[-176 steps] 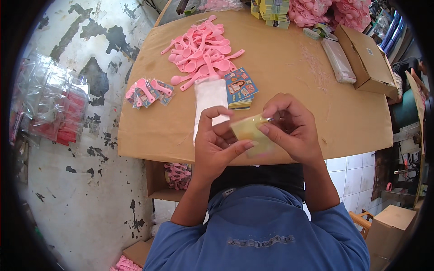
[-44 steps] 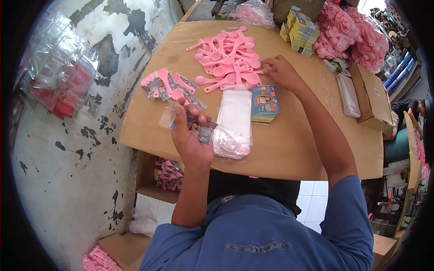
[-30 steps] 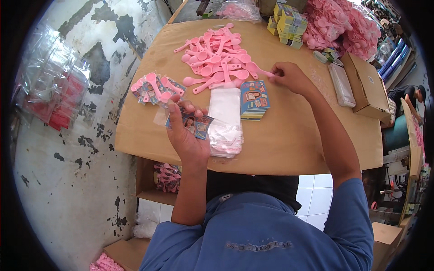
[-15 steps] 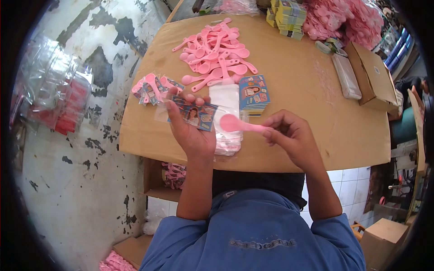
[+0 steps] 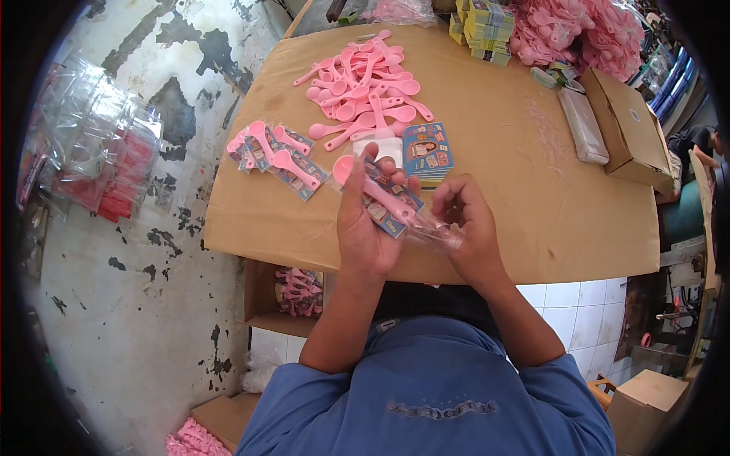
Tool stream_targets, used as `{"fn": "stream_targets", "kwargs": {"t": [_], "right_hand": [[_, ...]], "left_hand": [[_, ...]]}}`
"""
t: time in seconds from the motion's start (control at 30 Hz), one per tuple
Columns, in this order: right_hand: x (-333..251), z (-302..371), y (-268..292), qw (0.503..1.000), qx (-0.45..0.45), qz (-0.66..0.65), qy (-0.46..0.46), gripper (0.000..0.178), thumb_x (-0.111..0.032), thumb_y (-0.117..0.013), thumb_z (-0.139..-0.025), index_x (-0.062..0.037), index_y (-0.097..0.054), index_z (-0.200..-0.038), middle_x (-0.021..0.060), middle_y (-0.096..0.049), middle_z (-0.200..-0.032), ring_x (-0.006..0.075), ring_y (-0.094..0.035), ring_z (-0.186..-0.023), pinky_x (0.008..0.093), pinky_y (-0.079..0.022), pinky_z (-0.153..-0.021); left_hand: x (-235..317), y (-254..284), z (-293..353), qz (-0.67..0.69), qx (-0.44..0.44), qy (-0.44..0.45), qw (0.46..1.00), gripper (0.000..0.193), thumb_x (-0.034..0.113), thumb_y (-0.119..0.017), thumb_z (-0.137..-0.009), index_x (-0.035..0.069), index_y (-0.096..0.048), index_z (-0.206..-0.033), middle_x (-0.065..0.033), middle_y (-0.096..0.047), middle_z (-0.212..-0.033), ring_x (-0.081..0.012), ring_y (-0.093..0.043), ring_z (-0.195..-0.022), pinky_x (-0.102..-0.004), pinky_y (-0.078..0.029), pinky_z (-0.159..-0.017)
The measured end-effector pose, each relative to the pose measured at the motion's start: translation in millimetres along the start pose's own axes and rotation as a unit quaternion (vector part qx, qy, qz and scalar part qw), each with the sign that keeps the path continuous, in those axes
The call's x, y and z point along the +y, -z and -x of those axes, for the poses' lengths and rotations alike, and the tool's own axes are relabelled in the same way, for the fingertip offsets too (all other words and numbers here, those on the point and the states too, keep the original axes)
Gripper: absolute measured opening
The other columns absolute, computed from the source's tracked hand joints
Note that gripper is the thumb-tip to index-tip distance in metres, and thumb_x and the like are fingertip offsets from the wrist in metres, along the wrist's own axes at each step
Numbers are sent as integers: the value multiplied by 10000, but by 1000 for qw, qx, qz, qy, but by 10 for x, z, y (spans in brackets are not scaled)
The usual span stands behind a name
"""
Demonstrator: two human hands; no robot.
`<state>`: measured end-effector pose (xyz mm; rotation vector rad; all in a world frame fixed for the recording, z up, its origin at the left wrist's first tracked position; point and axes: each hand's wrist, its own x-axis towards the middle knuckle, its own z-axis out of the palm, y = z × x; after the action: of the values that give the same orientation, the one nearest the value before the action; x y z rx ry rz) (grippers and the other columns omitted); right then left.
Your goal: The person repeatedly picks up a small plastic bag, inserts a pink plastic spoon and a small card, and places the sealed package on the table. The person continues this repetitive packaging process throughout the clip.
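My left hand [image 5: 369, 235] holds a clear plastic bag [image 5: 435, 231] from below, fingers curled over its side. Inside lies a pink spoon [image 5: 390, 199] on top of a blue printed card [image 5: 389, 223], both slanting down to the right. The fingers of my right hand [image 5: 477, 239] are closed on the bag's right end, near the spoon's handle tip. Just beyond my hands, a stack of clear bags [image 5: 378, 150] is partly covered by my left fingers. Beside it stands a stack of blue cards [image 5: 428, 149].
A heap of loose pink spoons [image 5: 361, 87] covers the table's far middle. Bagged spoons with cards [image 5: 295, 170] lie at the left. Yellow bundles [image 5: 488, 26], a large bag of pink spoons [image 5: 570, 34] and a cardboard box [image 5: 623, 137] occupy the far right side.
The spoon, held apart in my right hand before, now lies over the card in the bag. My left hand has moved right, and my right hand has shifted onto the bag's end.
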<state>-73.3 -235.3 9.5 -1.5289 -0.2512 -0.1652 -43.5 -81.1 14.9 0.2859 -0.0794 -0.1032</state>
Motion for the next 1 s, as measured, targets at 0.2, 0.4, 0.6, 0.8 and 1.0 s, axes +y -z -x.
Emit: {"fn": "stream_targets", "kwargs": {"t": [0.2, 0.4, 0.6, 0.8, 1.0], "right_hand": [[-207, -71, 196, 930, -57, 210, 295, 463, -126, -816, -794, -156, -706, -1243, 165, -590, -1344, 311, -539, -1204, 407, -462, -963], [-288, -113, 427, 948, -88, 179, 248, 294, -89, -720, -851, -204, -791, -1113, 164, -488, -1534, 387, -456, -1384, 482, -377, -1123], [-263, -280, 250, 874, -96, 323, 349, 327, -68, -713, -842, -191, -781, -1137, 167, -541, -1480, 385, -467, -1377, 481, -366, -1141], [-263, -239, 347, 969, -95, 97, 204, 387, -58, -748, -863, -80, -702, -1247, 121, -684, -1248, 259, -621, -1154, 366, -475, -952], [-285, -86, 228, 997, -66, -13, -33, 539, -86, -745, -924, -34, -512, -1407, 65, -728, -1069, 85, -641, -880, 235, -458, -730]], "left_hand": [[139, -9, -10, -16, 29, 57, 998, 382, 231, -516, -1073, 66, -473, -1415, -128, -614, -1291, -254, -602, -1223, -491, -475, -1105], [197, -155, -18, -44, 2, 98, 994, 405, 240, -477, -1082, 51, -444, -1439, -179, -530, -1460, -299, -493, -1387, -490, -424, -1153], [81, -172, 54, -77, -4, 175, 982, 492, 281, -484, -1081, 37, -390, -1498, -175, -500, -1502, -290, -482, -1396, -452, -417, -1155], [195, -96, 66, -265, -40, 91, 959, 620, 408, -452, -1078, 12, -321, -1536, -213, -416, -1567, -315, -489, -1390, -464, -386, -1181], [144, -179, 177, -435, -85, 88, 892, 452, 146, -646, -1001, -66, -513, -1377, -233, -639, -1328, -214, -703, -1079, -351, -614, -885]]}}
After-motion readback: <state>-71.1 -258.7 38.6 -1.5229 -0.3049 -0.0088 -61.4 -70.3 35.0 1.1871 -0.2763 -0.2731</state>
